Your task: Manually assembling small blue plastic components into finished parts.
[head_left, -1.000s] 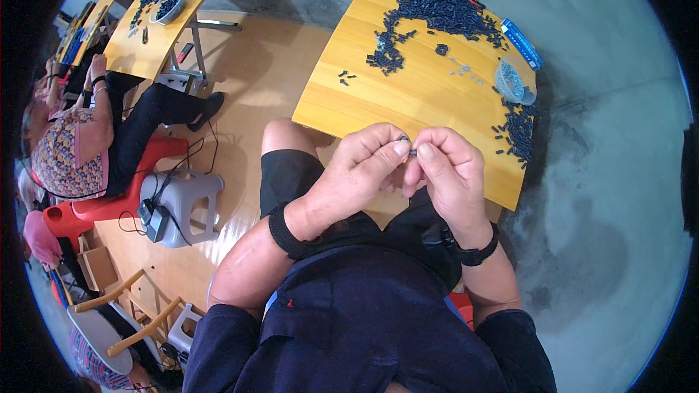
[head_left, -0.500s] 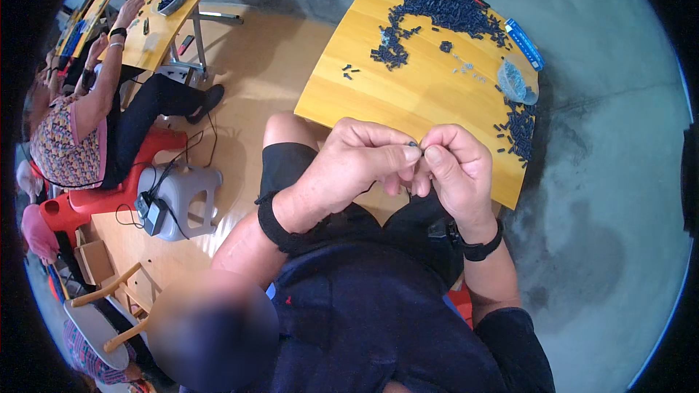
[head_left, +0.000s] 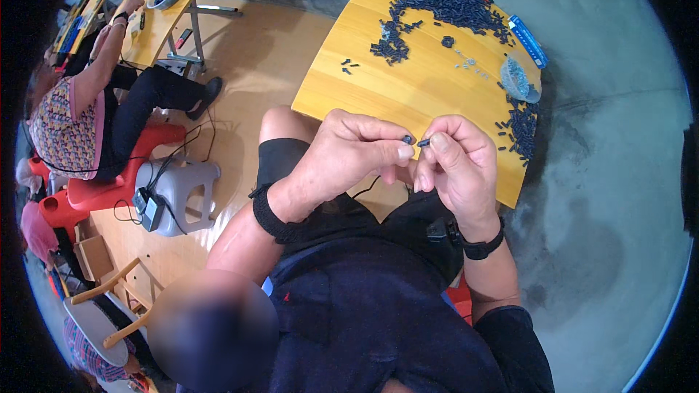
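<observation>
Over my lap, just off the near edge of the yellow table (head_left: pixel 349 94), my hands face each other at the fingertips. My left hand (head_left: pixel 346 149) pinches a small dark piece (head_left: pixel 408 140) between thumb and forefinger. A short black cylinder-shaped piece (head_left: pixel 424 143) sits in the pinch of my right hand (head_left: pixel 460 164), its end pointing toward the left fingers. A narrow gap parts the two pieces. Fingers hide most of both. Farther off on the table lies a large heap of similar black pieces (head_left: pixel 455 4).
At the table's right stand a clear bowl of small light-blue parts (head_left: pixel 515 80) and a blue box (head_left: pixel 527 42), with more black pieces (head_left: pixel 521 131) nearby. Tiny clear bits (head_left: pixel 470 64) lie mid-table. Leftward, another person (head_left: pixel 69 120) works at a second table, beside a grey stool (head_left: pixel 178 193).
My fingertips have drawn slightly apart, and a black piece now shows in the right-hand pinch. The other person's arm at the left has shifted.
</observation>
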